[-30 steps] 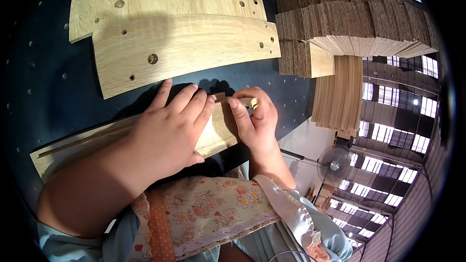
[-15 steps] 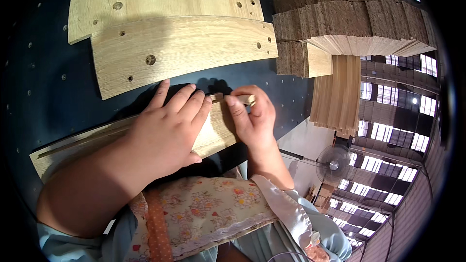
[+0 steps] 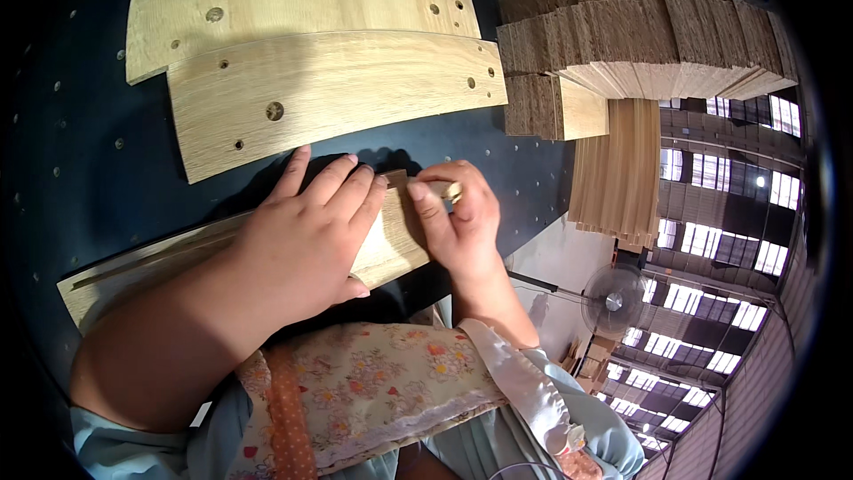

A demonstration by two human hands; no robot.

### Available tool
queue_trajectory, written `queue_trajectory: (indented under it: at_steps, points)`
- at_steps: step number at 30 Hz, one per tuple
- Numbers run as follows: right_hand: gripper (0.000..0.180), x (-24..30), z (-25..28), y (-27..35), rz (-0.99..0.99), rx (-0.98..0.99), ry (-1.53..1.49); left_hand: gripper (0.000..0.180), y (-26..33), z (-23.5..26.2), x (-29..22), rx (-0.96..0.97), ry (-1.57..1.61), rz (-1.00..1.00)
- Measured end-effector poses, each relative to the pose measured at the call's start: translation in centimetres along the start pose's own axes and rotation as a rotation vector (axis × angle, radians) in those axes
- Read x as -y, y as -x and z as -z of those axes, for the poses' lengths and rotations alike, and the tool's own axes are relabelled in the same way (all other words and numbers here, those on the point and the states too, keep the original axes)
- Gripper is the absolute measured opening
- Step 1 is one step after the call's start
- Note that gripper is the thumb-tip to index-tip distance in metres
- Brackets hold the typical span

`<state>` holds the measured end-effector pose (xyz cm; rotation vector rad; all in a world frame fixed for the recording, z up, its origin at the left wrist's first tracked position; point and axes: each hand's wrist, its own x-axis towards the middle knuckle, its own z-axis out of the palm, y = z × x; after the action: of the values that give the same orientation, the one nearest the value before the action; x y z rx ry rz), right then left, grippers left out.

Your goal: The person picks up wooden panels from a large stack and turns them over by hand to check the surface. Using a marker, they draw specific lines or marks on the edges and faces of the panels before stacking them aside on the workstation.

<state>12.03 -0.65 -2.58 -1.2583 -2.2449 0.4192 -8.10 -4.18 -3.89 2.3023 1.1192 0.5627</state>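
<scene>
A long wooden board with a groove along its far side lies nearest me, slanting up to the right. Across it rests my left hand, fingers spread, pressing flat on its top. At the board's right end, my right hand is closed in a pinch. Between thumb and fingers it grips a small tan piece, which looks like a folded strip or small block; its kind is unclear and most of it is hidden. The piece is close to the board's far right corner.
Beyond my hands lie two drilled wooden panels, the nearer overlapping the farther, on a dark worktop dotted with pale studs. Stacked boards stand at the far right, with more long boards beside them. A fan stands farther right.
My right hand has shifted slightly left and down with the small tan piece, along the board's end. My left hand stays on the board.
</scene>
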Motion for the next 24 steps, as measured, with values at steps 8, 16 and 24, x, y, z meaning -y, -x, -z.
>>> queue_trajectory:
  at_steps: [8,16,24]
  points:
    - [0.015,0.5,0.0,0.0,0.022,0.002,0.033,0.081,0.2,0.0,0.0,-0.010,0.021,0.003]
    - [0.018,0.6,-0.1,0.0,0.071,0.010,0.014,0.083,0.3,-0.4,0.1,-0.048,0.017,-0.006]
    - [0.017,0.6,-0.1,-0.1,0.073,0.002,0.047,0.086,0.1,-0.5,0.1,-0.070,0.005,-0.023]
